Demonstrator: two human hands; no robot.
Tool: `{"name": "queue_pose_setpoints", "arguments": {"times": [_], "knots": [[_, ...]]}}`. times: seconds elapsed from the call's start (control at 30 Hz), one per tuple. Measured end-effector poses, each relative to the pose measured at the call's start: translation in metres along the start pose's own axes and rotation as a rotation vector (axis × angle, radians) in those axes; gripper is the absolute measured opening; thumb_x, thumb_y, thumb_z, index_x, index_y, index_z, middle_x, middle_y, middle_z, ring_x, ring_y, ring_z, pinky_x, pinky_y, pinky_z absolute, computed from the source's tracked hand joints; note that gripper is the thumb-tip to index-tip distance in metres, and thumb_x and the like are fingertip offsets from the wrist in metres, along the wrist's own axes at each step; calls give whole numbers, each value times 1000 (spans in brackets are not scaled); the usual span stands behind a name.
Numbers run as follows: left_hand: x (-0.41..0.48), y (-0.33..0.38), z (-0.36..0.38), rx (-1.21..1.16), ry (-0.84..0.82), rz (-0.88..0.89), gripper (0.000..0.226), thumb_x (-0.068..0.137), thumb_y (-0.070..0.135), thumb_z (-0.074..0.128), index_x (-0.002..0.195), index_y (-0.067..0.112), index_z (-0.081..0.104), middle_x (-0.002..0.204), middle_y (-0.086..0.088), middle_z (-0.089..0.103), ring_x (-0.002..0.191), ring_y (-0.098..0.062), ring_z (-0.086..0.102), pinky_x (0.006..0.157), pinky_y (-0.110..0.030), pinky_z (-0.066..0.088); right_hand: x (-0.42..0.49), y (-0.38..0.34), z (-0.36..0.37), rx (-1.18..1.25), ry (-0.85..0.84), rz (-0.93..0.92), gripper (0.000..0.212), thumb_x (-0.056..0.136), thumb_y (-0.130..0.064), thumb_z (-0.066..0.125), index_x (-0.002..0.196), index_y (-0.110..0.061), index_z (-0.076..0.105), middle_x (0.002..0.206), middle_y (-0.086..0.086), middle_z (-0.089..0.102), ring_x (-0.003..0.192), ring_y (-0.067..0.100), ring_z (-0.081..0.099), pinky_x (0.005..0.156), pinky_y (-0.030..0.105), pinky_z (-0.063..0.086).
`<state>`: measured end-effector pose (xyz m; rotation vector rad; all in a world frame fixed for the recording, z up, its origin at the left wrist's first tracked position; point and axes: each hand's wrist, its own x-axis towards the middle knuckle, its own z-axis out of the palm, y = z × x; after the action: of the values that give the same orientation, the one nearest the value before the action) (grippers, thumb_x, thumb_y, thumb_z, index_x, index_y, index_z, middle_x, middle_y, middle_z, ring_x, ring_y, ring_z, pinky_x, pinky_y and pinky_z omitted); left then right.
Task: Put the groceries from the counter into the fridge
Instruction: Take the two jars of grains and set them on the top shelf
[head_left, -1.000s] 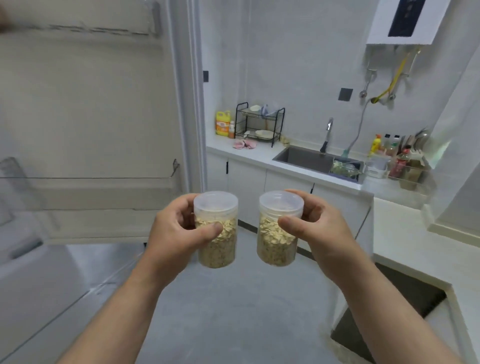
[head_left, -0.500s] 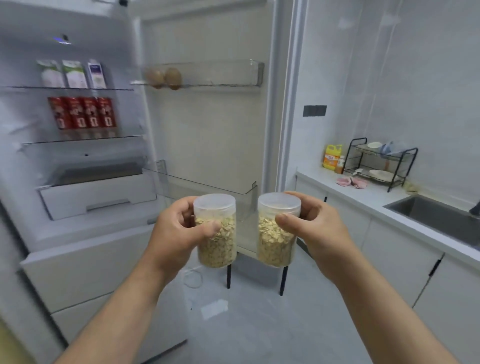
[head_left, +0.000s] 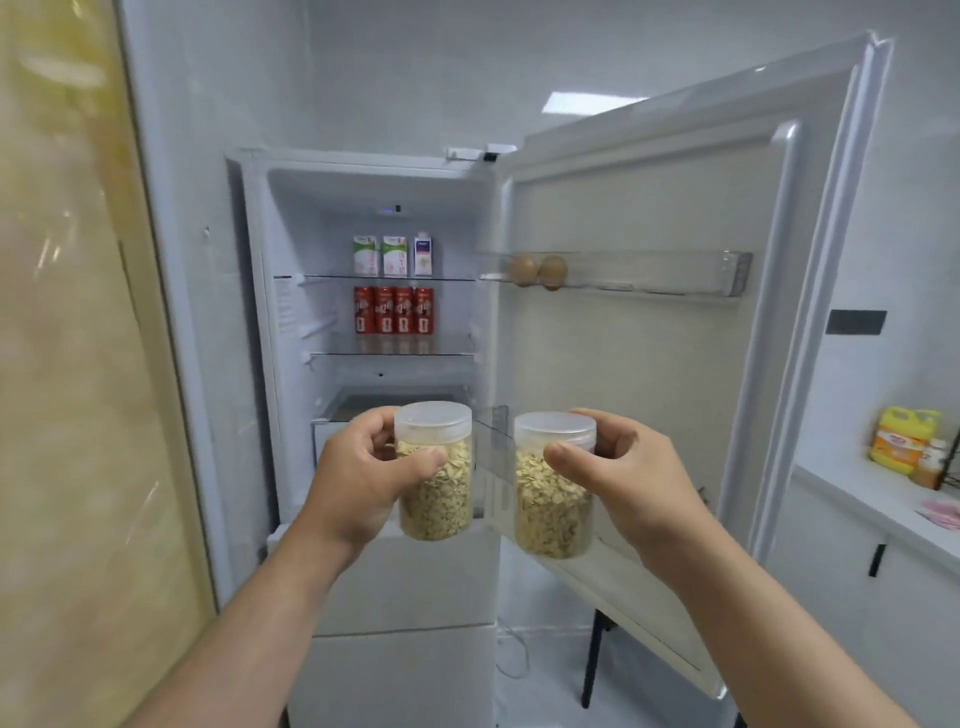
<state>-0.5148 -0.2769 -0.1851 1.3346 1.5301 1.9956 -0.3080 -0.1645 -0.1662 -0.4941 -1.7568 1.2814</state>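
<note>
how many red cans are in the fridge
4. The red cans stand side by side in one row on the second glass shelf, under the three cartons. More may be hidden behind them.

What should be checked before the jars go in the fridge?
1. Fridge door open wide: ok.
2. Left hand grips left jar: ok.
3. Right hand grips right jar: ok.
4. Both jars capped: ok.
5. Free space on the shelf left of the cans: ok.
6. Lower door bin free: cannot tell, the jars hide most of it.
</note>
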Motion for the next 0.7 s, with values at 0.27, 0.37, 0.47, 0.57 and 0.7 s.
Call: {"name": "queue_pose_setpoints", "arguments": {"times": [0.27,0.37,0.47,0.57,0.7], "knots": [[74,-5,-52,21,64,23,59,49,35,79,104,15,69,95,-4,75,90,-17,71,72,-29,55,73,-6,56,-21,-11,-54,21,81,-9,77,94,-24,72,87,-3,77,82,8,73,64,15,53],[102,-10,-68,20,68,41,44,57,27,77,100,17,69,92,-1,75,88,-14,71,69,-25,53,101,-4,73,-24,2,-71,19,81,-11,77,93,-24,72,87,-3,77,81,8,73,63,15,52],[131,-17,-83,20,57,53,51,52,34,79,100,18,69,92,-1,76,87,-14,71,69,-28,54,130,-1,90,-26,19,-85,19,82,-12,77,97,-23,72,87,-4,77,81,7,73,63,15,51],[160,-25,-96,-3,68,61,46,57,29,77,101,17,69,93,-2,76,88,-17,71,71,-31,55,159,5,107,-30,42,-97,24,82,-13,77,103,-21,71,90,-4,77,85,9,73,68,20,52],[198,-32,-110,-29,60,70,43,60,28,75,102,18,69,93,-1,75,89,-16,71,73,-32,55,198,12,126,-22,82,-107,45,79,-21,81,120,-19,63,98,-3,75,87,6,72,70,18,53]]}}
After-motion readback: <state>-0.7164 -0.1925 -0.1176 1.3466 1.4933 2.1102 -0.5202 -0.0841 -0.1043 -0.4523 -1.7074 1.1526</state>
